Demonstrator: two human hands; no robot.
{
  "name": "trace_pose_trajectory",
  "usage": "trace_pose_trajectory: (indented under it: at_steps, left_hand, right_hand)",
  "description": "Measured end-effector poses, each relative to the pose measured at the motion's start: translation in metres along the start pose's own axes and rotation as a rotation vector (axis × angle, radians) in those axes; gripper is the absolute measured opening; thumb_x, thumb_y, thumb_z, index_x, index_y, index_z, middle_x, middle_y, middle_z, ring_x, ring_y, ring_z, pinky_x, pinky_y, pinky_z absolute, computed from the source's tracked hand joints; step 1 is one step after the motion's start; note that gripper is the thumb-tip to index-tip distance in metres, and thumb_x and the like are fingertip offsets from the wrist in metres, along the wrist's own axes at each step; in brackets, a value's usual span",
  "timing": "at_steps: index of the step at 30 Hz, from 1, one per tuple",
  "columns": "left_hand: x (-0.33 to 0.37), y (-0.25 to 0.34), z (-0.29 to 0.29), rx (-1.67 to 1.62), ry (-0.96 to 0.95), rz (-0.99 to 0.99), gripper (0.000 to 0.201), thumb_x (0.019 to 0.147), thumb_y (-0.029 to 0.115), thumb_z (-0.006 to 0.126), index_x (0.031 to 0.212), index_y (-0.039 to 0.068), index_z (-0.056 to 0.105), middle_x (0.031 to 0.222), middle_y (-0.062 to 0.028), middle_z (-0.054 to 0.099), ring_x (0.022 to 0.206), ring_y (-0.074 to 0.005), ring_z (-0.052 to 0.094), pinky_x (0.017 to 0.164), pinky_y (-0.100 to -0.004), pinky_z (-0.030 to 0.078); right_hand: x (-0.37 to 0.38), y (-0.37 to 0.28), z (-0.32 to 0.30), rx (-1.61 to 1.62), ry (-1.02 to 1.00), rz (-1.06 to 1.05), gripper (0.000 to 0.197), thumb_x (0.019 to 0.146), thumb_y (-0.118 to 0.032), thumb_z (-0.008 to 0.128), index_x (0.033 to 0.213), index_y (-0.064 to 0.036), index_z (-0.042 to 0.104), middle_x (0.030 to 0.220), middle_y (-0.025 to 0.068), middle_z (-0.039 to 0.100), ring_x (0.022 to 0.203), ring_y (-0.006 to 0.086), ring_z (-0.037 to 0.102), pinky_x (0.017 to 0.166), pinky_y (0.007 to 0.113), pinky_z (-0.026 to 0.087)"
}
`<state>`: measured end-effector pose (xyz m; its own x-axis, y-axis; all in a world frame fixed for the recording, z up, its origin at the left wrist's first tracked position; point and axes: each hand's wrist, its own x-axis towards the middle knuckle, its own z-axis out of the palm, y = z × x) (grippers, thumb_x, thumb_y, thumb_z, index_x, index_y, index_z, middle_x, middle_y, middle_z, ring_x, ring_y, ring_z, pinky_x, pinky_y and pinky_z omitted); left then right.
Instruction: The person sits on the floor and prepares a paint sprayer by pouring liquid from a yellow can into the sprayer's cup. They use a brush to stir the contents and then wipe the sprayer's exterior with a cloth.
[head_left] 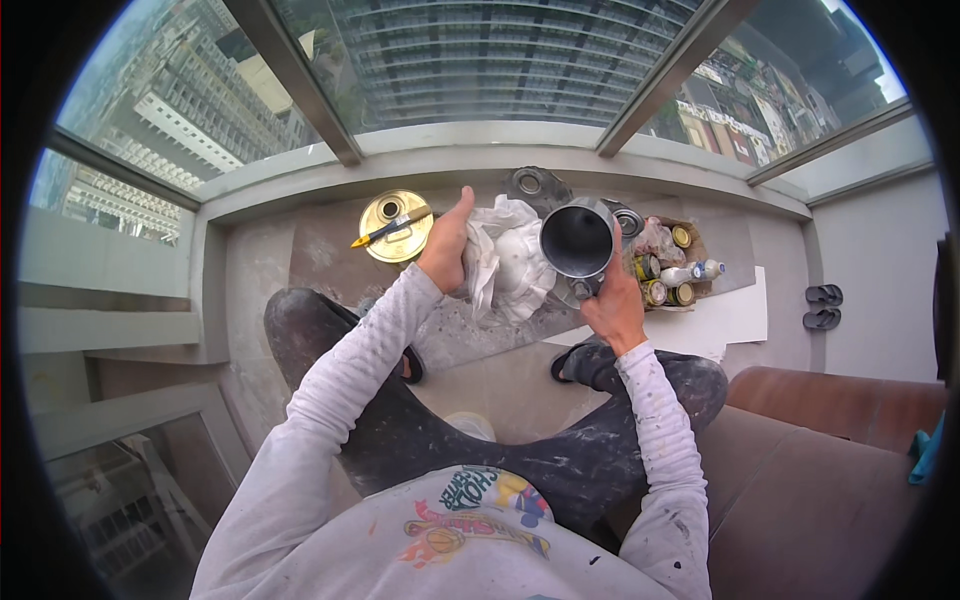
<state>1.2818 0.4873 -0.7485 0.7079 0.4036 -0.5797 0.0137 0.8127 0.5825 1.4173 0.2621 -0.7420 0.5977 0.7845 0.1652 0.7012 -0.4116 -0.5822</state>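
My left hand (pixel 446 248) is closed on one side of a crumpled white cloth (pixel 520 262), its thumb pointing up and away. The cloth hangs bunched between my two hands. In my right hand (pixel 617 305) is a dark grey, round, open-topped cup (pixel 577 242), gripped at its near right side. The cup's mouth tilts up toward me, and its inside is dark. Beside my left hand stands a gold-lidded paint can (pixel 388 248), with a paintbrush (pixel 392 228) with a yellow-tipped handle lying across the lid.
A dark grey piece (pixel 537 187) and a black round part (pixel 628 221) lie beyond my hands. A cardboard box (pixel 708 250) of small cans and white bottles stands right, near a white sheet (pixel 735 315). Sandals (pixel 823 308) lie farther right; brown upholstered furniture (pixel 790 470) is close by.
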Motion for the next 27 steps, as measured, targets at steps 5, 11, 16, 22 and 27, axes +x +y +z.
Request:
trace_pose_trajectory:
  at_steps: [5,11,16,22,27]
  left_hand:
    - [0.003,0.037,-0.024,-0.439,-0.381,-0.003,0.065,0.104,0.052,0.033,0.133,-0.003,0.052,0.133,-0.0217,0.059,0.123,-0.0361,0.058,0.110,-0.0489,0.043]
    - [0.025,0.005,-0.027,-0.277,-0.251,0.184,0.046,0.103,0.033,0.039,0.127,-0.002,0.057,0.124,-0.0186,0.064,0.113,-0.0336,0.065,0.101,-0.0478,0.052]
    - [0.026,0.021,-0.028,-0.377,-0.299,0.120,0.049,0.102,0.041,0.042,0.126,0.001,0.059,0.121,-0.0170,0.066,0.111,-0.0319,0.066,0.099,-0.0478,0.053]
    - [0.039,-0.008,-0.033,-0.308,-0.283,-0.086,0.051,0.102,0.047,0.045,0.123,0.004,0.062,0.120,-0.0138,0.068,0.110,-0.0294,0.066,0.099,-0.0455,0.052]
    - [0.020,-0.013,-0.002,-0.363,-0.408,-0.184,0.051,0.102,0.048,0.047,0.118,0.002,0.063,0.114,-0.0133,0.070,0.102,-0.0269,0.068,0.094,-0.0415,0.054]
  right_hand:
    - [-0.003,0.013,0.002,0.195,-0.106,0.032,0.094,0.073,-0.020,0.081,0.148,-0.0088,0.027,0.091,0.0191,0.073,0.082,0.0386,0.071,0.073,0.042,0.054]
    - [0.000,-0.002,0.003,0.564,-0.173,0.046,0.081,0.077,-0.018,0.082,0.142,-0.0033,0.035,0.104,0.0152,0.068,0.082,0.0281,0.069,0.079,0.038,0.054]
    - [0.003,-0.010,-0.012,0.774,-0.247,0.147,0.077,0.085,-0.022,0.079,0.144,-0.0046,0.032,0.119,0.0137,0.058,0.084,0.0191,0.065,0.076,0.033,0.053]
    - [0.003,-0.035,-0.024,0.915,-0.292,0.295,0.065,0.094,-0.034,0.071,0.143,-0.0113,0.034,0.072,0.0031,0.060,0.053,0.0059,0.049,0.042,0.019,0.034]
    - [0.004,-0.033,-0.026,0.873,-0.240,0.349,0.065,0.094,-0.033,0.070,0.144,-0.0122,0.033,0.068,0.0026,0.056,0.048,0.0070,0.045,0.037,0.021,0.031]
